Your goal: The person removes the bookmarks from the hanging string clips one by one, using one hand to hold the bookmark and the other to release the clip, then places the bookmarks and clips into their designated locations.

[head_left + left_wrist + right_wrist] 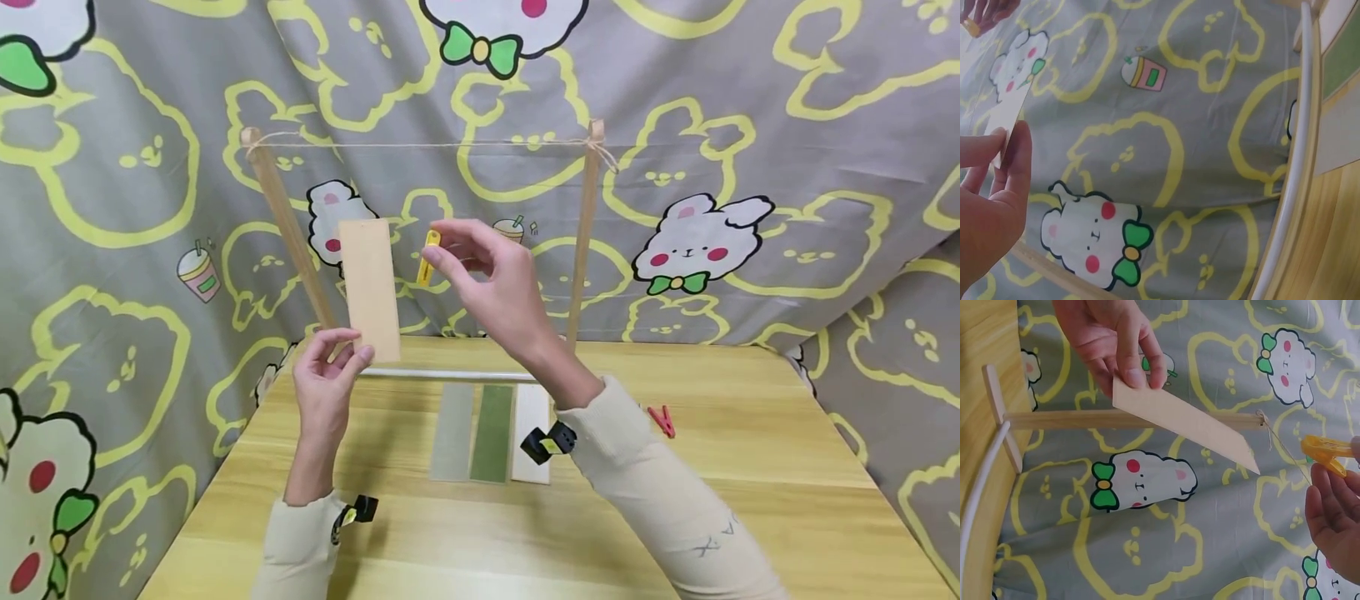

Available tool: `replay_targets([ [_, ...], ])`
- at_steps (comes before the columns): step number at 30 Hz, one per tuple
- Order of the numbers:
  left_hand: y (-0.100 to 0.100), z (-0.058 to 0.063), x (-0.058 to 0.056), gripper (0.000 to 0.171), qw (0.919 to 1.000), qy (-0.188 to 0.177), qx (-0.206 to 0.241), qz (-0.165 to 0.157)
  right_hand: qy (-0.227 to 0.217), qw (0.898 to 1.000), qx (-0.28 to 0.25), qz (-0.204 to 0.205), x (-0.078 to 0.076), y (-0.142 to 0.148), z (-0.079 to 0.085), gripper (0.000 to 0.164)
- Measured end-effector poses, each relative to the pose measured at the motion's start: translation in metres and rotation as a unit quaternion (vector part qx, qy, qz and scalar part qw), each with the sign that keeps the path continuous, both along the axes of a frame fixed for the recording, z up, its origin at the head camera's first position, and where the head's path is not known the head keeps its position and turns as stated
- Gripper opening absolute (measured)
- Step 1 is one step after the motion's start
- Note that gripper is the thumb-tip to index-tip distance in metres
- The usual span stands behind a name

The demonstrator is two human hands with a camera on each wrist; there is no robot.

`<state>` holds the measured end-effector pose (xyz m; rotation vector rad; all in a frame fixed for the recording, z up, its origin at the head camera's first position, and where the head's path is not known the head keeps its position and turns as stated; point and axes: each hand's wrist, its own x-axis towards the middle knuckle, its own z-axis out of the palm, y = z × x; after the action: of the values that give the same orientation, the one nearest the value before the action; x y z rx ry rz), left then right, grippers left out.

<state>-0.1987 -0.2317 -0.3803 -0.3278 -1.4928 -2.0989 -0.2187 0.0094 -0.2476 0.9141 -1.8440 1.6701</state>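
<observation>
My left hand (324, 379) pinches a tan rectangular card (371, 292) by its lower edge and holds it upright above the table. Beside it, my right hand (495, 283) grips a yellow clothespin (428, 260) between thumb and fingers. A small gap separates the clothespin from the card in the head view. In the right wrist view the card (1179, 425) slants below the left hand's fingers, and the clothespin (1329, 451) points toward it from the right. Above both hands a thin string (420, 145) runs between two wooden posts.
The wooden posts (288, 225) stand at the back of the table, with a white rod (450, 375) low between them. Grey (452, 432), green (492, 433) and white (529, 467) cards lie side by side on the table (405, 533). A red clothespin (662, 421) lies to the right.
</observation>
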Motion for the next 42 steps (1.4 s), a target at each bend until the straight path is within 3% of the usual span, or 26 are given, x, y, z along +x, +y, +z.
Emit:
replay_targets([
  [6,0.002,-0.002,0.006,0.027,0.9999,-0.011,-0.011,0.000,0.000,1.000,-0.008,0.005,0.008,0.007,-0.018,0.028],
  [18,0.000,-0.001,0.010,0.029,0.9999,0.005,-0.010,-0.008,-0.028,0.999,-0.033,0.004,0.027,0.034,-0.050,0.029],
  [30,0.007,-0.003,0.013,0.027,0.9995,0.005,-0.023,-0.020,-0.059,0.997,-0.037,-0.014,0.034,0.059,-0.087,0.031],
  [42,0.018,-0.006,0.014,0.029,0.9991,-0.008,-0.024,-0.035,-0.073,0.997,-0.023,-0.033,0.040,0.090,-0.104,0.033],
])
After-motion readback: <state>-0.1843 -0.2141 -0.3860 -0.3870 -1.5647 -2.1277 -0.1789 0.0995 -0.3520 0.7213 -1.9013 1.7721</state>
